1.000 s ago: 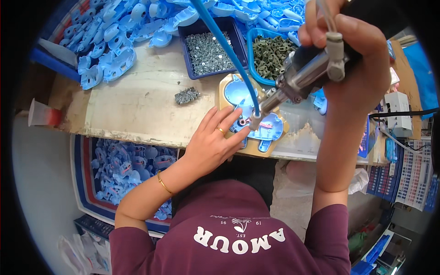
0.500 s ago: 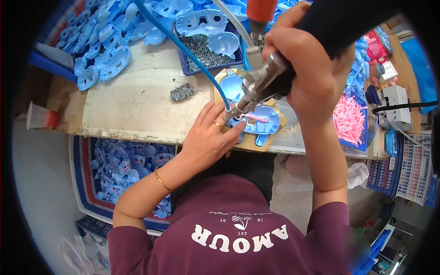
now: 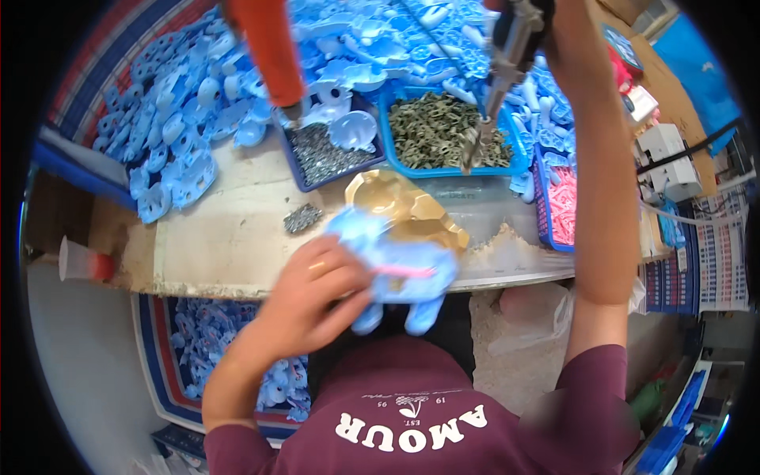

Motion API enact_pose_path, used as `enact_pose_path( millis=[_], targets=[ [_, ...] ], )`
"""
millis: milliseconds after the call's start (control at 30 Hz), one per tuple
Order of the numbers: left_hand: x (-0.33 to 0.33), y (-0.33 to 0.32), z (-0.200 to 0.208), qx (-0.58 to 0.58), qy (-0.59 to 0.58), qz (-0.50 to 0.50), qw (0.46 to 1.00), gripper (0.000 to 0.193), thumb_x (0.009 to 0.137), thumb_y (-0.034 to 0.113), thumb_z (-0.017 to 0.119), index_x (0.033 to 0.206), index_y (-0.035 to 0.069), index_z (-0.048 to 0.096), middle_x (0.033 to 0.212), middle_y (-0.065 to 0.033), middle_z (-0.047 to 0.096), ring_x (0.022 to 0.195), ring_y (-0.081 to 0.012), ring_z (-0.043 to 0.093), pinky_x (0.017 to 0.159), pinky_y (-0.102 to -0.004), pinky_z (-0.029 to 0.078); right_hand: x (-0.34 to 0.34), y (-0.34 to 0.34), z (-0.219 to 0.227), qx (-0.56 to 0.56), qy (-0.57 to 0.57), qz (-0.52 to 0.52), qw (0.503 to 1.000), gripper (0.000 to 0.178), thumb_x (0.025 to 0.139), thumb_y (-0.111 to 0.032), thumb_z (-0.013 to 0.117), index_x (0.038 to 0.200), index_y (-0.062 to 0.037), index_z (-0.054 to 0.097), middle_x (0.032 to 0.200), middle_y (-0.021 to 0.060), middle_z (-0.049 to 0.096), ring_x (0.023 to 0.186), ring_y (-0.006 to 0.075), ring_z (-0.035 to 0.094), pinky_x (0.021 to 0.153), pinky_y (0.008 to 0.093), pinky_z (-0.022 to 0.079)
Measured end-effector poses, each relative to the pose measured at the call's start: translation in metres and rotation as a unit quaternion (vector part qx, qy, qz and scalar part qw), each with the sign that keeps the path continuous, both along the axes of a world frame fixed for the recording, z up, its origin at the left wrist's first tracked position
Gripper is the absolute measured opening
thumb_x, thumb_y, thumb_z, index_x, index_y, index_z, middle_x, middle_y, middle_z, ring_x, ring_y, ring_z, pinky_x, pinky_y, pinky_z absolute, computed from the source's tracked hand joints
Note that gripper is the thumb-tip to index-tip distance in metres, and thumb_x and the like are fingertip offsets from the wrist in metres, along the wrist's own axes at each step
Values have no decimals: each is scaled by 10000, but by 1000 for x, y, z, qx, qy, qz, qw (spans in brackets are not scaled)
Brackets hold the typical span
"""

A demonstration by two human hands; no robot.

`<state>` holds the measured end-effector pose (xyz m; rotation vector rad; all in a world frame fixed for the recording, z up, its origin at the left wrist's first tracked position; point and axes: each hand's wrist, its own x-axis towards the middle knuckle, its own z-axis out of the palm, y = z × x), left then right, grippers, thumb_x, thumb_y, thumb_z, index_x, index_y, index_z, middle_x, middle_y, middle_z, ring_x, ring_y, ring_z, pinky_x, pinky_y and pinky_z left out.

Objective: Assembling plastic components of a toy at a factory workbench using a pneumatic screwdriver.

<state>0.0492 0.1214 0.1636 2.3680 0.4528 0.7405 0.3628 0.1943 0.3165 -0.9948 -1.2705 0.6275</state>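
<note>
My left hand (image 3: 317, 293) is closed on the left edge of a light-blue plastic toy shell (image 3: 412, 273), shaped like an animal with short legs. A pink strip (image 3: 404, 271) lies across the shell's inside, and both are blurred by motion. The shell hangs over the table's front edge, just in front of a gold-coloured faceted fixture (image 3: 412, 210) with a hollow. At the upper right my right hand (image 3: 566, 39) grips a black and metal power screwdriver (image 3: 514, 51), its bit pointing down above a blue tray. The frame's top edge cuts off part of that hand.
A blue tray (image 3: 380, 134) holds greenish metal parts; a dark blue tray (image 3: 299, 176) holds small screws. More screws (image 3: 302, 218) lie loose on the table. Blue shells (image 3: 190, 103) heap behind. An orange tool (image 3: 269, 55) hangs overhead. Pink parts (image 3: 562, 206) fill a basket at right.
My left hand has lifted the blue shell out of the fixture and drawn it toward me, down and left. My right hand has moved up and away with the screwdriver.
</note>
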Motion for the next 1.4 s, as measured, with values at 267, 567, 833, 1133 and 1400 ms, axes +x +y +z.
enact_pose_path(
  millis=[267,567,833,1133,1400],
  targets=[
    [-149,-43,68,-117,369,241,890,358,805,139,742,1136,19,678,947,-152,706,832,-325,645,747,-396,509,153,16,-112,-6,-242,-252,937,226,957,-248,673,1037,-45,733,921,78,745,853,180,713,760,311,543],
    [-79,-7,30,-84,286,133,945,467,862,236,760,1250,14,624,1053,-179,698,987,-359,656,879,-425,513,185,22,-203,-64,-671,-374,637,111,799,-136,719,905,-106,729,1033,89,657,999,299,622,838,428,507],
    [-2,7,19,-41,229,-40,972,351,901,245,710,1185,47,650,990,-155,696,955,-364,648,840,-443,511,162,-7,-172,-64,-650,-311,691,161,807,-145,710,940,-93,635,988,107,664,950,306,651,764,423,512],
    [70,12,-8,-49,146,-135,979,271,937,237,673,1137,57,646,968,-137,691,866,-342,659,743,-422,527,156,-55,-135,-182,-383,-339,839,235,876,-292,751,936,-66,727,715,65,641,639,161,606,583,329,476],
    [117,-8,-26,-155,-21,6,988,662,888,118,735,1476,59,434,984,-124,686,827,-271,662,698,-393,527,47,-116,-115,-290,-345,119,885,269,842,-263,810,936,-19,746,714,55,671,641,109,611,584,283,479]
  ],
)
